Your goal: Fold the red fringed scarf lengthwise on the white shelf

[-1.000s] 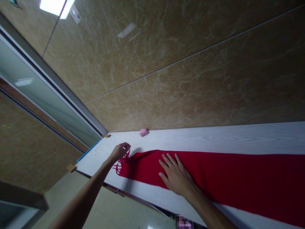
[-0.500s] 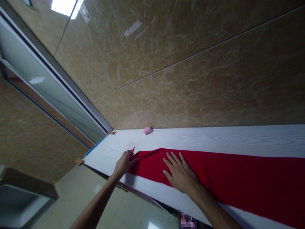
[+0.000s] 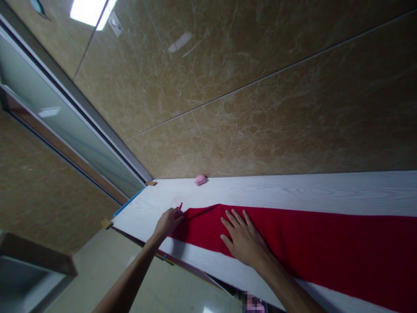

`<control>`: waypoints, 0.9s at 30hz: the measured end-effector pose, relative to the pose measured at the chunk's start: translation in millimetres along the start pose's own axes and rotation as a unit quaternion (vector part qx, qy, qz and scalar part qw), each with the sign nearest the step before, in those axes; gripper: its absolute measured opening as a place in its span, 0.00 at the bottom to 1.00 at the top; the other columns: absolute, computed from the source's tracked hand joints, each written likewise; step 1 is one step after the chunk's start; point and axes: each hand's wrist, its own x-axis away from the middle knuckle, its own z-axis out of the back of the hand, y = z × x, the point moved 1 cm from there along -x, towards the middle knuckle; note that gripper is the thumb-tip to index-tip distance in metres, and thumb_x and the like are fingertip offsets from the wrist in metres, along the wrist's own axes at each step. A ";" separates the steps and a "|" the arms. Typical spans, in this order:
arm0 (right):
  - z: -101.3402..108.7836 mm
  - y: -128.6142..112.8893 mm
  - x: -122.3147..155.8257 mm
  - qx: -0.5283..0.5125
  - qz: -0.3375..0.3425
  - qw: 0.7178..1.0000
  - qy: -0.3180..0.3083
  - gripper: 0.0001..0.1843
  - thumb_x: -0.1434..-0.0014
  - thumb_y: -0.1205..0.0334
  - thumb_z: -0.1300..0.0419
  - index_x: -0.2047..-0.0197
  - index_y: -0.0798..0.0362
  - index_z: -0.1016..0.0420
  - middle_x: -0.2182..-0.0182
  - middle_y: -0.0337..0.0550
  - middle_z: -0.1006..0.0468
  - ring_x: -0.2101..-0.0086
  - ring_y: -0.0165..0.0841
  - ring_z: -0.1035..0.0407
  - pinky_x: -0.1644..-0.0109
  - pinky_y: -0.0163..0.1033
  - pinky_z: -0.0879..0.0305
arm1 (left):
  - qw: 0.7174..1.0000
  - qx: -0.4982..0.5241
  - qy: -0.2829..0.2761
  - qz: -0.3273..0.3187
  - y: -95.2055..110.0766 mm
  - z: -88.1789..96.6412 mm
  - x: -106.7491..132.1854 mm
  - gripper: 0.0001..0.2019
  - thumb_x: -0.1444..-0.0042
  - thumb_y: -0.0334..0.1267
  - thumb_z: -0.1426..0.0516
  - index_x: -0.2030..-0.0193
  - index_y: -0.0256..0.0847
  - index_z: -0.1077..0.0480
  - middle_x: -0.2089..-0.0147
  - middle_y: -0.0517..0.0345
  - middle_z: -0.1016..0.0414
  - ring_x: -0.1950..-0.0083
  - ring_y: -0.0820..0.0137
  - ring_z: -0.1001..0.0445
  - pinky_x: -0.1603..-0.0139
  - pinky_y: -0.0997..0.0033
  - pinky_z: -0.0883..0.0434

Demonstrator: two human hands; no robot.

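Observation:
A long red scarf (image 3: 309, 248) lies along a white wood-grain table (image 3: 286, 191). My left hand (image 3: 168, 221) grips the scarf's left end, fingers closed on the fringe and cloth, and a bit of red fringe sticks up above the hand. My right hand (image 3: 243, 239) lies flat on the scarf a little to the right, fingers spread, pressing the cloth onto the table.
A small pink lump (image 3: 201, 180) sits at the table's back edge against the brown marble wall (image 3: 260, 108). The table's left end (image 3: 125, 208) has blue trim. A glass door frame (image 3: 65, 126) stands to the left, with tiled floor (image 3: 146, 291) below.
My left hand came down from above the fringe and closed on the scarf's end, gathering the spread fringe under it. My right hand stayed flat on the cloth.

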 end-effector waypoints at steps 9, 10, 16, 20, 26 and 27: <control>-3.8 2.0 -0.4 -0.002 0.005 1.000 0.007 0.33 0.28 0.48 0.50 0.26 0.54 0.38 0.25 0.49 0.47 0.25 0.45 0.59 0.22 0.61 0.75 | 0.999 -0.043 0.002 -0.005 -7.4 18.5 -2.3 0.10 0.34 0.37 0.44 0.53 0.43 0.20 0.51 0.51 0.19 0.55 0.66 0.21 0.58 0.74 0.32; -4.0 2.2 -0.4 -0.001 0.006 1.000 0.008 0.33 0.28 0.48 0.50 0.26 0.54 0.38 0.25 0.49 0.47 0.25 0.45 0.59 0.22 0.61 0.76 | 0.999 -0.045 0.006 -0.007 -6.9 21.0 -3.5 0.11 0.33 0.37 0.45 0.53 0.43 0.21 0.51 0.51 0.19 0.55 0.66 0.21 0.58 0.74 0.32; -2.3 1.4 -0.5 -0.002 0.004 1.000 0.005 0.33 0.28 0.48 0.50 0.26 0.54 0.39 0.25 0.49 0.48 0.25 0.45 0.59 0.22 0.61 0.75 | 0.998 -0.057 0.035 -0.010 -4.5 34.8 -18.6 0.11 0.33 0.34 0.46 0.53 0.43 0.21 0.53 0.53 0.19 0.55 0.66 0.21 0.60 0.73 0.32; -0.1 0.1 0.8 -0.004 0.000 1.000 0.001 0.33 0.28 0.48 0.50 0.26 0.54 0.39 0.25 0.49 0.47 0.25 0.45 0.58 0.22 0.61 0.75 | 0.997 -0.065 0.050 -0.012 -2.3 39.4 -31.8 0.10 0.34 0.34 0.45 0.55 0.43 0.21 0.54 0.52 0.20 0.56 0.64 0.20 0.60 0.72 0.31; -1.6 1.7 0.5 -0.005 0.002 1.000 0.006 0.33 0.28 0.48 0.50 0.25 0.53 0.39 0.25 0.47 0.48 0.25 0.44 0.59 0.22 0.60 0.76 | 0.992 -0.058 0.108 -0.024 16.2 24.6 -40.2 0.18 0.30 0.34 0.51 0.39 0.39 0.28 0.41 0.42 0.24 0.46 0.58 0.21 0.49 0.61 0.24; -2.3 2.2 0.1 -0.006 0.002 1.000 0.008 0.33 0.28 0.48 0.50 0.26 0.53 0.38 0.25 0.47 0.48 0.25 0.44 0.60 0.22 0.60 0.76 | 0.991 -0.056 0.115 -0.041 22.4 17.4 -37.3 0.20 0.30 0.33 0.53 0.37 0.38 0.29 0.38 0.41 0.26 0.40 0.58 0.23 0.43 0.58 0.26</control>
